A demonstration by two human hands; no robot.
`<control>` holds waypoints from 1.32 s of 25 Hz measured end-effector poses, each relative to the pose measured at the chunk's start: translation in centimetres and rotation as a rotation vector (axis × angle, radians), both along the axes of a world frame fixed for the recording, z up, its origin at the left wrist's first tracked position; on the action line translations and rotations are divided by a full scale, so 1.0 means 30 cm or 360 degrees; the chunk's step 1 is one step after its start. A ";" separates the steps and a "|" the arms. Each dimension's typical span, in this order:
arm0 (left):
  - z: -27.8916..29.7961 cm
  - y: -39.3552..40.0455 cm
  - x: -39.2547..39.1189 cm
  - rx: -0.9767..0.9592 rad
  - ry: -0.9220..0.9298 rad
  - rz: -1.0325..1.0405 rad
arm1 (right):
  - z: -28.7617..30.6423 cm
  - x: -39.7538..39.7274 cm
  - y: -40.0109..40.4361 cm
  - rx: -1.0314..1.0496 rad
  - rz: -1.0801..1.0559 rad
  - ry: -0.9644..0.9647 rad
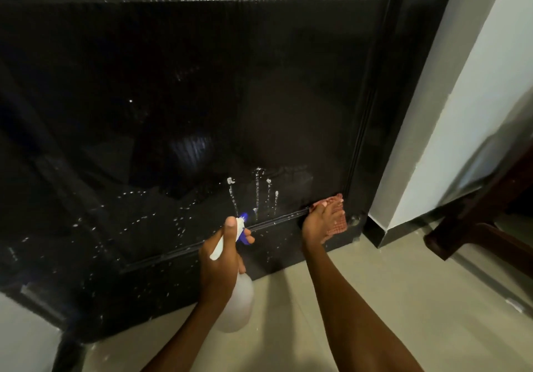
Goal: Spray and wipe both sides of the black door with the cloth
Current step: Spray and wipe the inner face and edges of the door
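Glossy black panelled door (202, 83) flecked white; pink checked cloth (339, 221); translucent white plastic spray bottle (238, 305), blue nozzle; beige tiled floor (375, 285).

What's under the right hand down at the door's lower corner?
A reddish cloth lies under the right hand, pressed against the black door by its lower right corner. The cloth's edges show around the fingers. The door surface beneath the cloth is covered, so I cannot see it.

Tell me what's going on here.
A person is cleaning the bottom of a black door. The left hand grips a white spray bottle aimed at the door, where wet drips run down. The right hand presses a reddish cloth against the door's lower right corner, near the floor.
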State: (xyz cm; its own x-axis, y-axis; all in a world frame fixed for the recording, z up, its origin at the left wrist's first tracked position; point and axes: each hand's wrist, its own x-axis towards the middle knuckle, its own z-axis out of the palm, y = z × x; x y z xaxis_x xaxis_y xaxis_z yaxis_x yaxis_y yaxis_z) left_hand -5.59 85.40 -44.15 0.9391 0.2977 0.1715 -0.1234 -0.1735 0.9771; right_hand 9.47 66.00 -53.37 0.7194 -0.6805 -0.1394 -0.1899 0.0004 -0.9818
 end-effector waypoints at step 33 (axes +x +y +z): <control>0.088 0.219 -0.113 -0.0157 0.0160 0.0306 | 0.225 -0.086 0.099 -0.0992 0.0402 -0.0438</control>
